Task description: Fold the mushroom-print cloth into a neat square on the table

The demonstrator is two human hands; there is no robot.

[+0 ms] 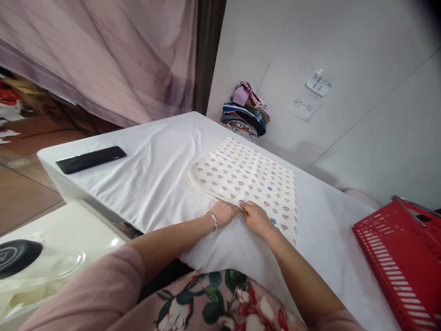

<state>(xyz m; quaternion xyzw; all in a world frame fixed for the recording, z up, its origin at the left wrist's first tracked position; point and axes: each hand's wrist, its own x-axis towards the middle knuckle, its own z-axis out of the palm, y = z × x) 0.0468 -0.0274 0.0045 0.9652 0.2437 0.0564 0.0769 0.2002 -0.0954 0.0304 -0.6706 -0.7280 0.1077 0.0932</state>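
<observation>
A folded cream cloth (pixel 255 179) with a small print of grey, red and blue mushrooms lies on the white-covered table (pixel 148 184). Its left end is rounded, and several layers show along that edge. My left hand (pixel 223 214), with a bracelet at the wrist, is closed on the cloth's near edge. Right beside it, my right hand (pixel 257 219) pinches the same edge between thumb and fingers. Both hands almost touch, and their fingertips are partly hidden.
A black phone (pixel 91 159) lies at the table's left. Folded clothes (pixel 244 112) are stacked at the far edge by the wall. A red basket (pixel 396 257) stands at the right. Paper notes (pixel 305 105) hang on the wall; a pink curtain (pixel 138 55) hangs behind.
</observation>
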